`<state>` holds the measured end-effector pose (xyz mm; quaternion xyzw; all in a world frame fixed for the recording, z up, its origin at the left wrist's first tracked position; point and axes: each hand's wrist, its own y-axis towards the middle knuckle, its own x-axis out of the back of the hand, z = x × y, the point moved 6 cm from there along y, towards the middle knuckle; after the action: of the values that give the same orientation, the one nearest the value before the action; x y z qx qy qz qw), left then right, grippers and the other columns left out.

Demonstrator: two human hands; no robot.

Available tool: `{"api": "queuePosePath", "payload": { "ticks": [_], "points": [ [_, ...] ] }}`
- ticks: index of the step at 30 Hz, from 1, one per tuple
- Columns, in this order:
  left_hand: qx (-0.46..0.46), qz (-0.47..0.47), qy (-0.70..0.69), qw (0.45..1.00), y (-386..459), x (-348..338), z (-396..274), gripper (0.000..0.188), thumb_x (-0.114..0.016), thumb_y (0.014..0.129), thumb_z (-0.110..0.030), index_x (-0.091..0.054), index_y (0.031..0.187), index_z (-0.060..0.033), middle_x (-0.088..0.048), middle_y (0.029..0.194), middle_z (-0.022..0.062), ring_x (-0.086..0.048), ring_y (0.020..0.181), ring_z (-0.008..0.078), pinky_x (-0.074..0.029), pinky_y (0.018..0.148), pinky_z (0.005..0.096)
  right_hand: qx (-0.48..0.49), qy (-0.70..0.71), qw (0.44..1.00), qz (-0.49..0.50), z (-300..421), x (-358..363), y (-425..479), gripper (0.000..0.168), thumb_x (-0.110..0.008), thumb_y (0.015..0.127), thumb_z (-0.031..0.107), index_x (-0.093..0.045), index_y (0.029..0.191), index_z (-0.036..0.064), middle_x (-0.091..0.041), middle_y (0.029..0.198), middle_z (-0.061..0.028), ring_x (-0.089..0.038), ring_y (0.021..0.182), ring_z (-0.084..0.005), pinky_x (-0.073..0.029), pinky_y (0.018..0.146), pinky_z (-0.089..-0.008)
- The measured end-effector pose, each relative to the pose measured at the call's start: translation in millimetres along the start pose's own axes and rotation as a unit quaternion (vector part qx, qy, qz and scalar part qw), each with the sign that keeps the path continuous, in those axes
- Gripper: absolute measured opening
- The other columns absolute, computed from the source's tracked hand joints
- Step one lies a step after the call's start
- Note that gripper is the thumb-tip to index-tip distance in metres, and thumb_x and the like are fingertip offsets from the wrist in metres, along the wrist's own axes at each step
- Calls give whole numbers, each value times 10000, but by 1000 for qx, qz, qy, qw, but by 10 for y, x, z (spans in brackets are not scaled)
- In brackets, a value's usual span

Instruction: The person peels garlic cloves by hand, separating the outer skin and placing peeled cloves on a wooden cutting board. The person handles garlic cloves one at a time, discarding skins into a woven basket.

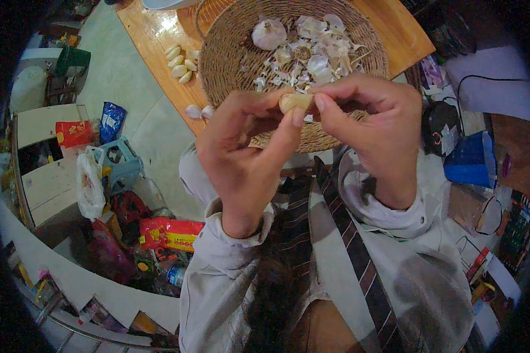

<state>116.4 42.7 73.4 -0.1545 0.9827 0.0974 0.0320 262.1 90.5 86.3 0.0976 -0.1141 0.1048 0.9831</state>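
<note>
Between the fingertips of my left hand (247, 154) is a pale garlic clove (293, 103). The thumb and forefinger of my right hand (371, 123) pinch at the clove's right end, where a bit of skin may be caught; the fingers hide it. Both hands are over the near part of a round woven basket (225, 57). Inside the basket sit a whole garlic bulb (269, 34) and a heap of papery garlic skins (322, 48). Several peeled cloves (179, 66) lie on the wooden table (148, 39) left of the basket. Nearer me are unpeeled cloves (193, 111) by the basket's rim.
A pale dish (170, 3) stands at the table's far edge. On the floor at left are a light blue plastic stool (123, 161), a white plastic bag (90, 185) and a red packet (170, 234). To the right are a blue bag (470, 161) and a black cable (481, 77).
</note>
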Motion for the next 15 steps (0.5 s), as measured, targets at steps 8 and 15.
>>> {"api": "queuePosePath", "payload": {
  "ticks": [8, 15],
  "points": [
    [43, -5, -101, 994, -29, -6, 19, 213, -692, 802, -2, -594, 986, 40, -655, 895, 83, -629, 790, 122, -513, 697, 229, -32, 104, 994, 4, -31, 1, -5, 64, -675, 774, 56, -670, 799, -3, -634, 659, -6, -545, 584, -28, -435, 521, -187],
    [71, 2, -196, 978, -6, -3, 106, 197, -673, 827, -40, -580, 985, 32, -658, 892, 102, -641, 729, 141, -529, 661, 242, -64, 141, 988, -9, -69, 12, 28, 87, -666, 810, 82, -667, 797, -4, -614, 640, 1, -529, 556, -28, -413, 495, -190]
  ]
}}
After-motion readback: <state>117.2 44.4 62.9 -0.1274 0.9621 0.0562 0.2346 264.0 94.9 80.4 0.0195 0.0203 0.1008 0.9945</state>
